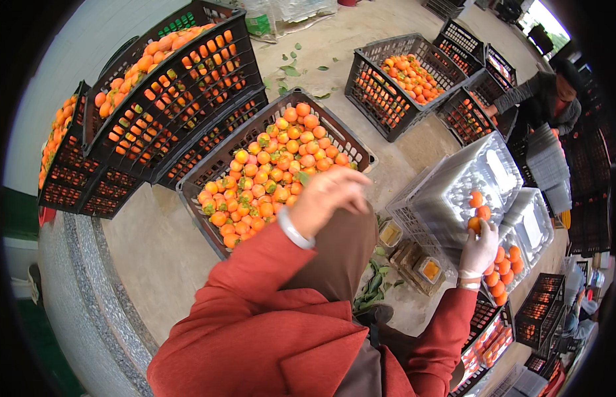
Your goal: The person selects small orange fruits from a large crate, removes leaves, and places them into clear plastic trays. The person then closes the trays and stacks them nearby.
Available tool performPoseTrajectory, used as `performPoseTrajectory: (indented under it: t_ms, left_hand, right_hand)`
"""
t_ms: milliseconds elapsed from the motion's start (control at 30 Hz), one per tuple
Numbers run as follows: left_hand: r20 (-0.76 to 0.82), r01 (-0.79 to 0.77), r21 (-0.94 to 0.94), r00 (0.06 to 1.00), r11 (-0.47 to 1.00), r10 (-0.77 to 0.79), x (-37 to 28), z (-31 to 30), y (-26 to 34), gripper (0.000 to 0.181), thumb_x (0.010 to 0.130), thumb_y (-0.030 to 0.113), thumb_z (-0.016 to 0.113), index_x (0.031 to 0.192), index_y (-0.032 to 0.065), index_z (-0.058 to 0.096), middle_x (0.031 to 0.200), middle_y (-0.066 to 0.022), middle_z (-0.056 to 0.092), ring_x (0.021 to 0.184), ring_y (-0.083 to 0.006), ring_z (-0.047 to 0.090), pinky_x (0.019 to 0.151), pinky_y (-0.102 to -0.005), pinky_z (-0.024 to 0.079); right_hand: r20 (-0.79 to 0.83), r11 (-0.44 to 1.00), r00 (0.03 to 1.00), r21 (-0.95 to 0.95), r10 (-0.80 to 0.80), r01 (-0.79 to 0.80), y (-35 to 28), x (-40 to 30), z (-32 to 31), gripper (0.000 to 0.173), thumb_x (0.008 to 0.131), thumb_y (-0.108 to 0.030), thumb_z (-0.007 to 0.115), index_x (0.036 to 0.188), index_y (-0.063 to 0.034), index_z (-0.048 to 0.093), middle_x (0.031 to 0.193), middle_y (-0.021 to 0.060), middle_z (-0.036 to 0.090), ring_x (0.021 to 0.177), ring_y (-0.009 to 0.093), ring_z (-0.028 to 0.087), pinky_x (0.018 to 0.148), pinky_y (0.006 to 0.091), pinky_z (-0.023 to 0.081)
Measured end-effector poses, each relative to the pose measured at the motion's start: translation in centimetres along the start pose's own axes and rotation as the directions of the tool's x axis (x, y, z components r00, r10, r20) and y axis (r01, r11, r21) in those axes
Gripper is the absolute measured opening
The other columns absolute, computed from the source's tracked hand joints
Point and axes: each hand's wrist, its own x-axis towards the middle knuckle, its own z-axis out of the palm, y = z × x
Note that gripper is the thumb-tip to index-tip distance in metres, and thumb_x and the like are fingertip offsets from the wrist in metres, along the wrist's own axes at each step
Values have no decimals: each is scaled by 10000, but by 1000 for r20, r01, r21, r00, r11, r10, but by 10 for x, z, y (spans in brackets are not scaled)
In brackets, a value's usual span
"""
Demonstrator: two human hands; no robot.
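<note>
My left hand (329, 199), bare with a white band at the wrist, is blurred over the near right side of a black plastic crate (223, 164). Its fingers are bent and apart, and no fruit shows in them. Loose orange persimmons (273, 168) with green calyxes fill much of that crate. On the right, my gloved right hand (479, 250) has its fingertips on a persimmon (473, 224). Two more persimmons (479, 204) lie beyond it on a stack of clear plastic clamshell boxes (452, 183). Below, an open clamshell (529, 228) holds several persimmons (504, 268).
Stacked crates of persimmons (174, 99) stand at the left, another filled crate (407, 79) ahead. At the right a person (546, 99) reaches into a crate. By my knee are small tubs (429, 269), a wooden block (409, 263) and leaves (372, 285). Packed boxes (491, 342) sit at lower right.
</note>
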Motion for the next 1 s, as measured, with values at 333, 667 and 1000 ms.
performPoseTrajectory:
  t_ms: [333, 667, 1000]
  left_hand:
    - [-345, 187, 815, 917, 548, 200, 64, -198, -99, 447, 888, 57, 691, 1314, 29, 557, 1344, -128, 480, 1101, -262, 630, 939, -382, 545]
    - [-488, 495, 869, 856, -3, 168, 156, -183, -154, 828, 870, 411, 738, 1496, 65, 322, 1540, -198, 302, 1040, -412, 649, 850, -477, 566]
    - [-409, 378, 906, 898, 192, 163, 120, -161, -139, 528, 920, 302, 635, 1375, 85, 481, 1386, -210, 395, 996, -418, 651, 881, -510, 540]
  right_hand:
    - [164, 988, 980, 126, -111, 91, -30, -15, -44, 451, 877, 16, 664, 1320, 11, 584, 1356, 207, 589, 1227, 385, 578, 1010, 417, 468]
    - [279, 980, 960, 192, 0, -55, -24, -95, -99, 273, 890, 12, 651, 1162, 22, 668, 1215, 184, 660, 1132, 360, 619, 1006, 435, 466]
    - [337, 964, 938, 266, -84, -9, -32, -100, -51, 221, 868, -33, 670, 1085, -5, 701, 1119, 150, 678, 1027, 352, 631, 922, 422, 487]
